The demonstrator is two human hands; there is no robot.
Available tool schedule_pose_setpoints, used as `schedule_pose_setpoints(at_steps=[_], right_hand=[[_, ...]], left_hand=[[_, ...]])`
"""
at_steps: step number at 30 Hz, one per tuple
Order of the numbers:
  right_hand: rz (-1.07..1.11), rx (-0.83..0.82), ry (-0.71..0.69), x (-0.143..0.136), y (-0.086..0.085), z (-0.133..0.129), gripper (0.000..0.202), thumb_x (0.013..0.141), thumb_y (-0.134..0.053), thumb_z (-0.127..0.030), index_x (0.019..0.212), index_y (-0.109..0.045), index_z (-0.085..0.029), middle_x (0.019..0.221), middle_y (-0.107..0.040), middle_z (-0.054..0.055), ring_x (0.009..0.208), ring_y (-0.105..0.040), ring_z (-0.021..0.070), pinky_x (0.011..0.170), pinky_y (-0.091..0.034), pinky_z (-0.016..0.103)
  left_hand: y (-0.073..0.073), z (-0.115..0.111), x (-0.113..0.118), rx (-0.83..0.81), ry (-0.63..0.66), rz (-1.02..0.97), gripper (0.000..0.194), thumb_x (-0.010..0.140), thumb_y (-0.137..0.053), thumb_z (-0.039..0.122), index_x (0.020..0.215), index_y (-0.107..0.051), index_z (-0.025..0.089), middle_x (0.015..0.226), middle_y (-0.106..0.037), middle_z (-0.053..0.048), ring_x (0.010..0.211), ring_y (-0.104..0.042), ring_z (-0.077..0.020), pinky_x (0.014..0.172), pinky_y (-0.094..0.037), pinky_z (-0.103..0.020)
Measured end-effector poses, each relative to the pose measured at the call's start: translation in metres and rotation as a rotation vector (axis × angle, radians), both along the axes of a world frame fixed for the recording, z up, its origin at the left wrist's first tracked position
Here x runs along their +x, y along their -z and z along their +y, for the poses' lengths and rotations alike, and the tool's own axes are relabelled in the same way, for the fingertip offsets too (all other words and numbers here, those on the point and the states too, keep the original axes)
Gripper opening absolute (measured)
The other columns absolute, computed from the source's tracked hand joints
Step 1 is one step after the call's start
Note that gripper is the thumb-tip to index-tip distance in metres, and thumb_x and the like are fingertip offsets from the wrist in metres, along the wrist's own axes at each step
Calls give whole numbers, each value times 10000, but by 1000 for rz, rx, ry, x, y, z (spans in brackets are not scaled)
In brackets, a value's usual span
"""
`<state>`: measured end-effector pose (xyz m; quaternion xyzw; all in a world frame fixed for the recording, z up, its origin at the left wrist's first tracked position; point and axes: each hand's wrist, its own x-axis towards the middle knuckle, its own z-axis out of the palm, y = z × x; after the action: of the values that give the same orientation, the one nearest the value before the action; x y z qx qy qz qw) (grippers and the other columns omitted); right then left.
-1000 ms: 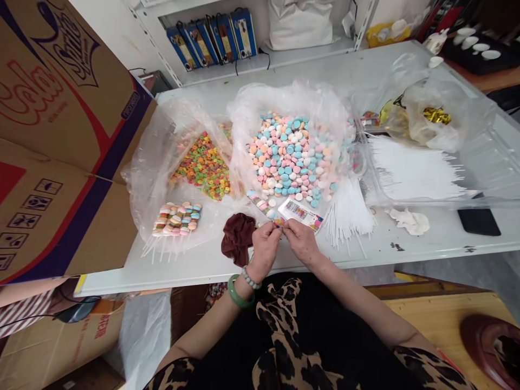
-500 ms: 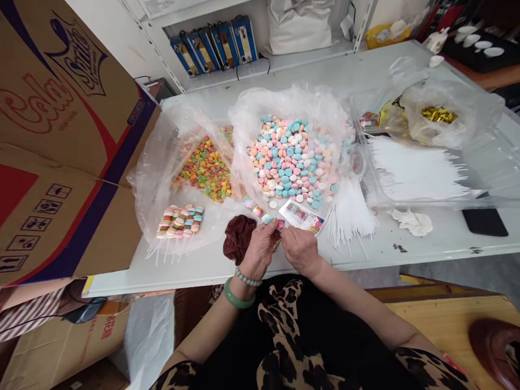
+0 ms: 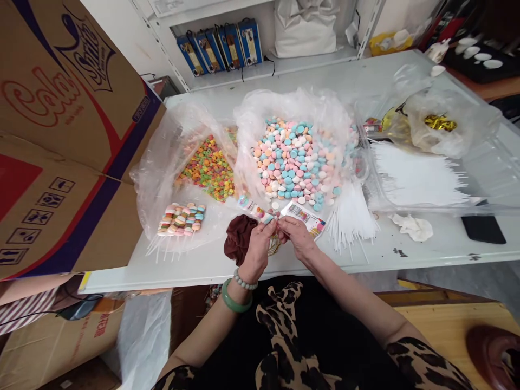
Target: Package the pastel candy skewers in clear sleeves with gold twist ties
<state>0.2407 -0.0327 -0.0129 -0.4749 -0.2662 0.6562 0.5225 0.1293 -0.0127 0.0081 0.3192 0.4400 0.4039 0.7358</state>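
My left hand (image 3: 260, 246) is closed round the lower end of a wrapped candy skewer (image 3: 252, 207) in a clear printed wrapper, pointing up and left. Against that end, the fingertips of my right hand (image 3: 298, 235) are pinched together; what sits between them is too small to make out. Below the fingers lie thin gold twist ties (image 3: 274, 247), partly hidden. A dark brown cloth (image 3: 239, 240) touches the left hand's side. Just beyond my right hand is a stack of flat printed wrappers (image 3: 305, 215).
Finished candy skewers (image 3: 182, 219) lie at left. Behind are open bags of ring candies (image 3: 209, 170) and pastel candies (image 3: 289, 157). White sticks (image 3: 351, 219), a plastic tray (image 3: 430, 208), crumpled tissue (image 3: 413, 227) and a black phone (image 3: 483, 229) are right. A large carton (image 3: 81, 162) stands left.
My right hand has turned from a fist to a fingertip pinch at the wrapper's end. The wrapped skewer shows more now. The camera view has shifted slightly.
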Motion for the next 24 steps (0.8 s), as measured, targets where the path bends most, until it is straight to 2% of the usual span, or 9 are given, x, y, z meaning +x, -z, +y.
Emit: schedule_pose_setpoints(at_steps=[4, 7, 9, 12, 14, 17, 19, 21, 24], right_hand=[[361, -239, -304, -5, 5, -3, 330, 735, -633, -448, 606, -431, -221, 387, -381, -77, 347, -287, 81, 414, -247, 238], [349, -250, -406, 0, 6, -10, 406, 786, -566, -559, 607, -420, -226, 378, -380, -70, 333, -286, 87, 415, -257, 247], [119, -179, -344, 4, 3, -15, 396, 808, -546, -570, 645, -476, -216, 440, -462, -44, 379, -385, 112, 436, -303, 257], [-540, 65, -81, 4, -5, -24, 262, 855, -543, -458, 775, -577, -210, 663, -622, 12, 604, -570, 168, 577, -423, 294], [-1002, 343, 68, 0, -10, -29, 190, 881, -544, -369, 954, -623, -212, 897, -685, 70, 837, -614, 218, 738, -453, 345], [-1473, 672, 123, -10, -12, -29, 222, 935, -488, -236, 1116, -612, -198, 1136, -664, 142, 996, -581, 255, 852, -405, 391], [-1619, 697, 154, -13, -10, -24, 223, 958, -430, -179, 1056, -630, -190, 1076, -678, 148, 916, -584, 242, 823, -390, 385], [-1608, 640, 172, -9, -8, -18, 233, 958, -424, -181, 913, -652, -187, 895, -686, 130, 804, -574, 228, 781, -388, 368], [-1214, 490, 126, 2, -7, -12, 274, 912, -484, -261, 711, -657, -194, 677, -625, 62, 698, -539, 193, 710, -404, 303]], left_hand=[[1, 0, -11, -130, 178, -69, 312, 604, -841, 405, 775, -725, 171, 760, -684, -67, 841, -646, -219, 758, -488, -323], [2, -2, -16, -145, 208, -141, 271, 583, -861, 369, 665, -700, 167, 978, -707, -112, 1007, -628, -265, 819, -485, -342], [3, -1, -15, -119, 173, -170, 272, 614, -839, 371, 600, -669, 160, 1087, -687, -118, 1063, -611, -277, 825, -488, -342], [5, 4, -8, -80, 36, -143, 276, 645, -809, 352, 560, -636, 155, 1150, -662, -99, 1033, -613, -245, 776, -495, -306], [8, 8, -1, -101, -67, -104, 248, 647, -803, 344, 605, -649, 156, 1078, -670, -90, 949, -619, -210, 735, -493, -290], [13, 8, 12, -182, -169, -158, 210, 656, -789, 326, 716, -663, 168, 857, -660, -54, 835, -605, -175, 737, -500, -299], [17, 5, 20, -230, -183, -249, 173, 671, -768, 299, 723, -653, 181, 773, -638, -31, 805, -593, -165, 753, -505, -301], [19, 2, 23, -274, -156, -287, 145, 691, -748, 298, 724, -661, 187, 765, -637, -30, 795, -588, -161, 739, -505, -290], [16, -1, 17, -328, -70, -245, 227, 684, -762, 355, 821, -712, 181, 808, -658, -42, 776, -593, -158, 688, -490, -272]])
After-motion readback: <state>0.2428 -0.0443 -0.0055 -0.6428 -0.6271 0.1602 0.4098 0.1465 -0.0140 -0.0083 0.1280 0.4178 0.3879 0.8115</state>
